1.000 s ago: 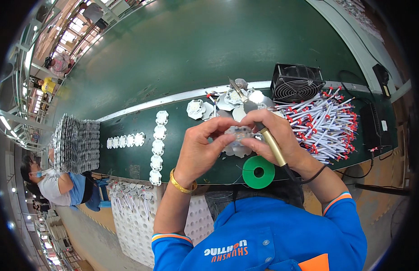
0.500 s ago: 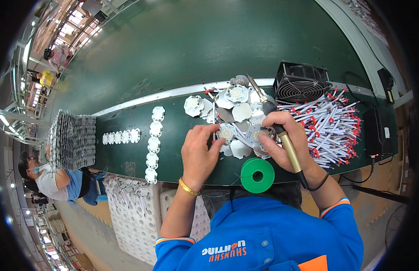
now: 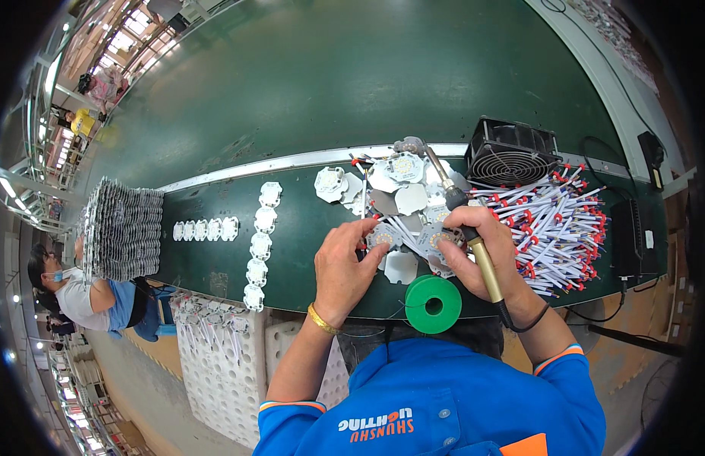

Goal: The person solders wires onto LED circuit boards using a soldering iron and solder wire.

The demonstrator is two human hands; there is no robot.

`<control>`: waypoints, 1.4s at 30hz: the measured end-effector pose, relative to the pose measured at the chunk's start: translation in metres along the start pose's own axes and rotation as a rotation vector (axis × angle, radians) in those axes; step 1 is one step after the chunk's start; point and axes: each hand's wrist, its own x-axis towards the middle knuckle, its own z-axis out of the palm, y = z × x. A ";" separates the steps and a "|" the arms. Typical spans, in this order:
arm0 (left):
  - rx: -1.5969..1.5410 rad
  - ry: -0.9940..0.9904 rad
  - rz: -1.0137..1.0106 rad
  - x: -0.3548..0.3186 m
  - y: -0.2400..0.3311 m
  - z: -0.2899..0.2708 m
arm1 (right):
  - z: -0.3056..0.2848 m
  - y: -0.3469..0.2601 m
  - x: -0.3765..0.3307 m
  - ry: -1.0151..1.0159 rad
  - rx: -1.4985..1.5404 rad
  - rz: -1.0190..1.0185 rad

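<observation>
My left hand [image 3: 345, 266] pinches a round LED board [image 3: 383, 237] between thumb and fingers over the pile. The soldering iron [image 3: 485, 266] lies in my right hand [image 3: 481, 242], its gold handle across the palm and its tip pointing up and away toward the far boards. The thumb and forefinger of that same hand also rest on a second LED board [image 3: 433, 235]. White wires [image 3: 402, 228] lie between the two boards. Beneath and beyond are more loose boards [image 3: 411, 199], some face down. A green solder spool [image 3: 434, 304] sits at the near table edge.
Right of my hands spreads a heap of white wires with red ends [image 3: 554, 228]; behind it stands a black fan [image 3: 512, 152]. Leftward are a column of boards [image 3: 260, 245], a short row [image 3: 206, 229] and tall board stacks [image 3: 124, 232]. A person [image 3: 101, 300] sits at far left.
The whole view has shifted slightly. Both hands stay at the two boards with nearly the same grips, and the soldering iron remains in the right hand.
</observation>
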 end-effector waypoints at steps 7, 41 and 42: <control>-0.066 0.168 -0.054 0.009 -0.019 -0.003 | 0.002 0.000 -0.001 0.005 0.002 -0.017; 0.266 -0.126 0.616 0.026 -0.041 -0.027 | 0.006 -0.005 0.002 0.045 0.015 -0.164; 0.300 -0.138 0.622 0.027 -0.042 -0.026 | 0.006 -0.004 0.002 0.045 0.011 -0.146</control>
